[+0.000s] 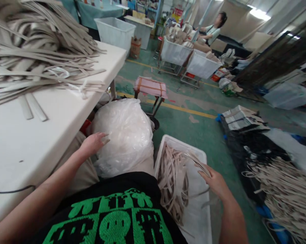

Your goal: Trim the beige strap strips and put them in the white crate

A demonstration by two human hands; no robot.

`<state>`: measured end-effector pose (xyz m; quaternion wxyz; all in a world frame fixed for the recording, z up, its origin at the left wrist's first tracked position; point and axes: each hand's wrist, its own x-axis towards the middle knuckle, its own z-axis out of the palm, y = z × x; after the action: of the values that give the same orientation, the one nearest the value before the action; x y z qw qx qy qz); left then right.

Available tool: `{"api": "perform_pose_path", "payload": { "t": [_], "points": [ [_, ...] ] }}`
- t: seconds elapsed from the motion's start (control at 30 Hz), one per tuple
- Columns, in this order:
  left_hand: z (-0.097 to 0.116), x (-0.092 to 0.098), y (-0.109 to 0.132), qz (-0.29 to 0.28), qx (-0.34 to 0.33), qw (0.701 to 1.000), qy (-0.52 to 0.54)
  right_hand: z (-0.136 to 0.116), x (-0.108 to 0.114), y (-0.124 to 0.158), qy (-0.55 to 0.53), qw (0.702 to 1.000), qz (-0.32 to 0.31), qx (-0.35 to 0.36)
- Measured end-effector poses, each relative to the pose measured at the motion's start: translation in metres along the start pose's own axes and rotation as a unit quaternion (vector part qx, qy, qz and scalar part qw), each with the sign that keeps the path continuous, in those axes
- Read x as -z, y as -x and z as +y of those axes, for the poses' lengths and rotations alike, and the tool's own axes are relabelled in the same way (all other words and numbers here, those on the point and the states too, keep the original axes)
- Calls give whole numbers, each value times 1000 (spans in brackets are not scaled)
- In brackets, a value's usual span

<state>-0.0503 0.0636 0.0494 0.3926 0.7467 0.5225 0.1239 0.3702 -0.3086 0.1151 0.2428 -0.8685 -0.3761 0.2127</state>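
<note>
Over the right side of a white plastic bin [207, 162], my right hand [215, 179] is closed on a few thin beige strips [197, 162]. More beige strips [173, 176] lie tangled along the bin's left side. My left hand [94, 144] is held beside a large clear plastic bag [125, 132], its fingers stretched out and a little apart, with nothing visible in them. Whether it touches the bag I cannot tell. On the white table [53, 135] to the left rests a big heap of beige strips [41, 47], some tied with white cord.
Ahead stands a stool with a pink padded top [150, 87]. Behind it are wheeled white carts [175, 52] filled with beige pieces, and a person [212, 32] works near them. At right, a pile of strips [290, 193] lies on black sheeting.
</note>
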Motion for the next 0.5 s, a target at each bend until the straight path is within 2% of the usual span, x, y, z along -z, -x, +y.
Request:
{"api": "perform_pose_path", "payload": {
  "t": [0.1,0.23,0.33,0.4,0.5],
  "points": [
    [-9,-16,-7,-51,14,990,-128,-3,-5,-3,-17,999,0,-38],
    [-10,-57,-7,-79,28,988,-133,-50,-14,1,-109,992,-68,-22],
    [-5,-81,-2,-74,18,992,-104,-86,-31,5,-183,972,-147,28],
    [1,-92,5,-71,4,996,-61,-101,-47,7,-219,954,-199,55],
    [13,-107,25,-116,-21,986,117,-115,-74,5,-234,934,-258,79]
  ]
}}
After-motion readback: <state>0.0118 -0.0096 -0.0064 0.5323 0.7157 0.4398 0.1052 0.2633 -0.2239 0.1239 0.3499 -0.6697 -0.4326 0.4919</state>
